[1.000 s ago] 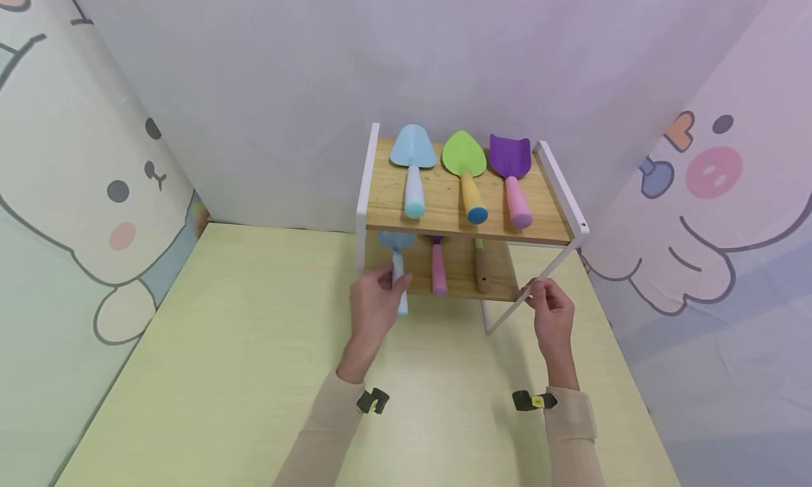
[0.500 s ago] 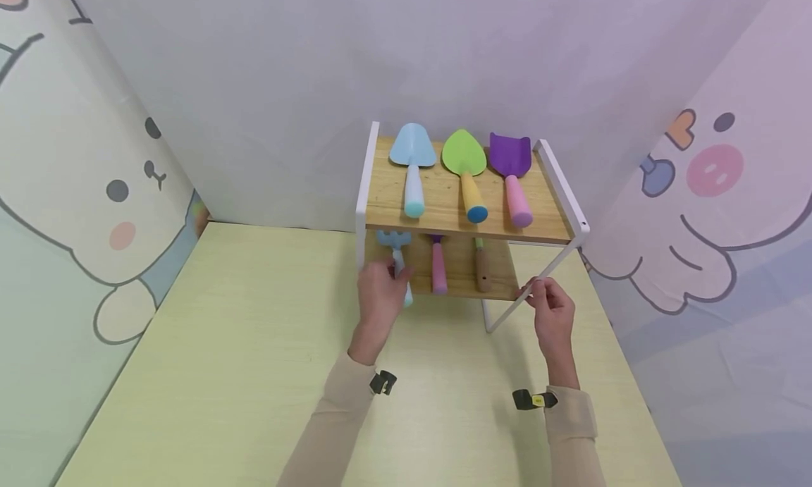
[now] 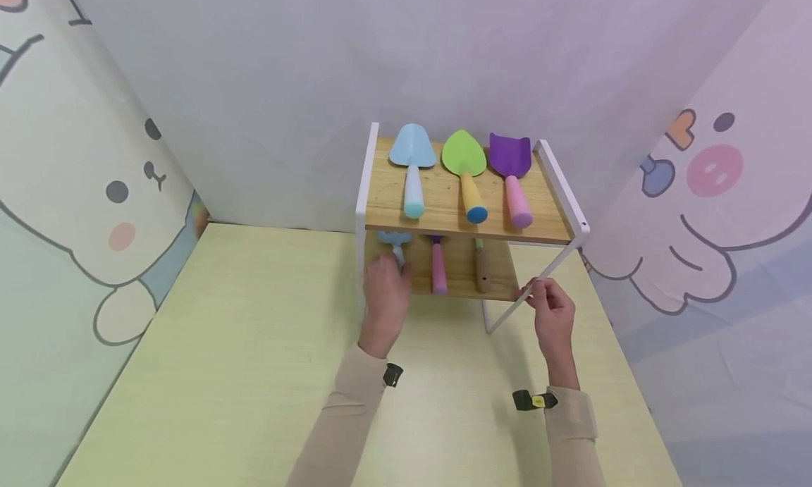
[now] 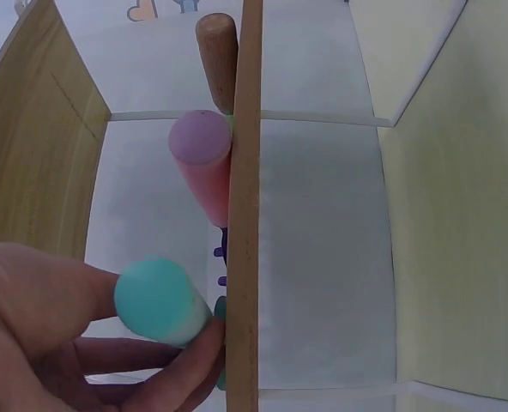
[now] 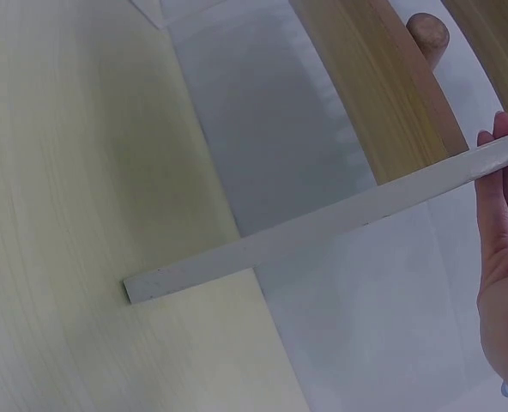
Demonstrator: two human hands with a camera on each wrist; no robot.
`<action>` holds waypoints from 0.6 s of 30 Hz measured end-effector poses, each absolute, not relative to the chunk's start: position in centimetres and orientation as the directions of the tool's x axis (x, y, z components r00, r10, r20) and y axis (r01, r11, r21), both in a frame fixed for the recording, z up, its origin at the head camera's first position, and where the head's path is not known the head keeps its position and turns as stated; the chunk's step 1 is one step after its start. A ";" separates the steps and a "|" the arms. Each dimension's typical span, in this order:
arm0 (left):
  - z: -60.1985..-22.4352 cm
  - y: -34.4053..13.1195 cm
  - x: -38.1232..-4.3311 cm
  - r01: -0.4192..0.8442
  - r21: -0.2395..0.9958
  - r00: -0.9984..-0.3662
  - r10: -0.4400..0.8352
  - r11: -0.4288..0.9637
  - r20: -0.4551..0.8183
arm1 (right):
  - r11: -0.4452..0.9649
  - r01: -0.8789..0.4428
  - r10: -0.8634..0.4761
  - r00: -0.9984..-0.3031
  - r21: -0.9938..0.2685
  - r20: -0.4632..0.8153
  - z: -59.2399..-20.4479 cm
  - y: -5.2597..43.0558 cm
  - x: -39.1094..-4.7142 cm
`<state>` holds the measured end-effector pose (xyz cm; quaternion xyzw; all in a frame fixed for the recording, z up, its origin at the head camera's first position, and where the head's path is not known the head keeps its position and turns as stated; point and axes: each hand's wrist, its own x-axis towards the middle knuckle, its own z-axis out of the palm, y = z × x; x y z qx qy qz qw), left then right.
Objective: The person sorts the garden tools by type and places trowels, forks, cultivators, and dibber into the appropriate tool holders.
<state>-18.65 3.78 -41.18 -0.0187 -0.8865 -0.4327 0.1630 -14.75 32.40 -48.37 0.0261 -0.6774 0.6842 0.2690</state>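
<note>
My left hand (image 3: 385, 293) is at the left end of the shelf rack's lower board (image 3: 459, 290). It grips the handle of a light blue garden hand fork (image 3: 395, 238), whose tines reach in under the upper board. In the left wrist view the handle's teal end (image 4: 155, 300) sits between thumb and fingers, beside the board's front edge. My right hand (image 3: 553, 314) pinches the rack's slanted white front leg (image 3: 545, 270) on the right. In the right wrist view, fingers (image 5: 494, 206) show at that white bar.
On the upper board (image 3: 438, 205) lie a blue trowel (image 3: 413, 149), a green trowel with yellow handle (image 3: 465, 154) and a purple shovel with pink handle (image 3: 510, 157). Right of the fork, a pink-handled tool (image 3: 439, 267) and a brown-handled tool (image 3: 483, 270) lie on the lower board.
My left hand has moved forward and slightly right, carrying the fork deeper onto the lower board; the handle's end is now hidden behind the hand in the head view. My right hand stays put.
</note>
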 end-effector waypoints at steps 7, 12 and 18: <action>-41.5 4.1 -19.0 0.159 0.704 -0.933 -0.128 0.692 0.336 | 0.058 -0.416 0.323 -0.852 -0.908 0.411 -48.3 32.4 -14.7; -41.7 4.2 -19.3 0.173 0.677 -0.921 -0.127 0.715 0.369 | 0.041 -0.429 0.318 -0.851 -0.902 0.419 -48.4 32.4 -14.8; -42.1 4.3 -19.4 0.200 0.690 -0.904 -0.141 0.696 0.404 | 0.028 -0.426 0.316 -0.854 -0.904 0.412 -48.5 32.6 -14.8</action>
